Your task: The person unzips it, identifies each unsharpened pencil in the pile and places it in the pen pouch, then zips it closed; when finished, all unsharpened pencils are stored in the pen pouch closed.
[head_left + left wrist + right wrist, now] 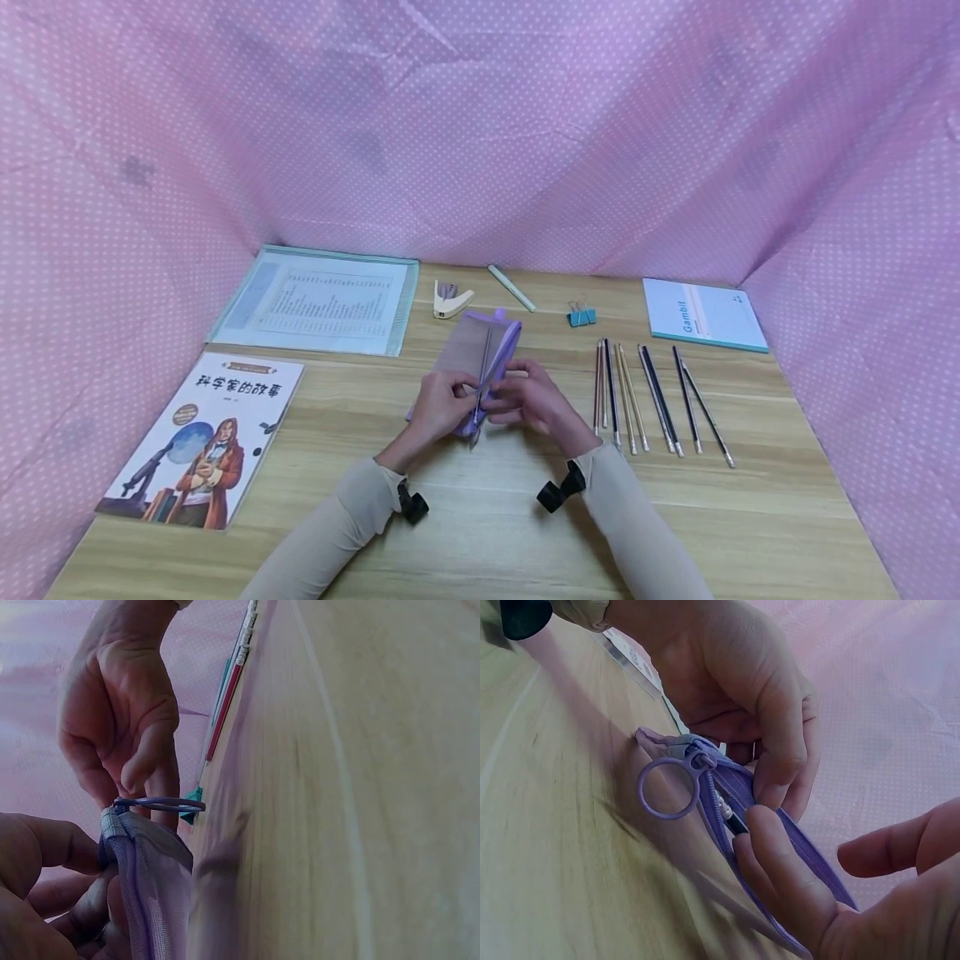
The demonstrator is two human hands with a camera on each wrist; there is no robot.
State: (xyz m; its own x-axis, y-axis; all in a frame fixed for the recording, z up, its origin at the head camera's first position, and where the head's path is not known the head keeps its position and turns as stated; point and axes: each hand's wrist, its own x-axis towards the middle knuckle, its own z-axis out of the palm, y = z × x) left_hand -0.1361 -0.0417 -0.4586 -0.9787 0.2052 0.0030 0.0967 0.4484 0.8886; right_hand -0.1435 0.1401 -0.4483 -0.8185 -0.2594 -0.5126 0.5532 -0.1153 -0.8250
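A purple mesh zip pouch (459, 350) stands between both hands at the middle of the table. My left hand (442, 406) pinches its edge near the zipped end. The zip gapes open, and its purple ring pull (640, 787) hangs at that end. Inside the opening shows the pale end of a dark pencil (736, 823). My right hand (534, 397) has its fingers extended against the pouch's open edge, thumb held apart, as the right wrist view shows. In the left wrist view the pouch's far side hides some of those fingertips.
Several pencils (662, 400) lie in a loose row to the right. Behind are a stapler (453, 304), a pale green pen-like stick (512, 287), a teal binder clip (581, 317) and a notebook (705, 315). A document folder (315, 304) and a picture-covered book (202, 442) lie left.
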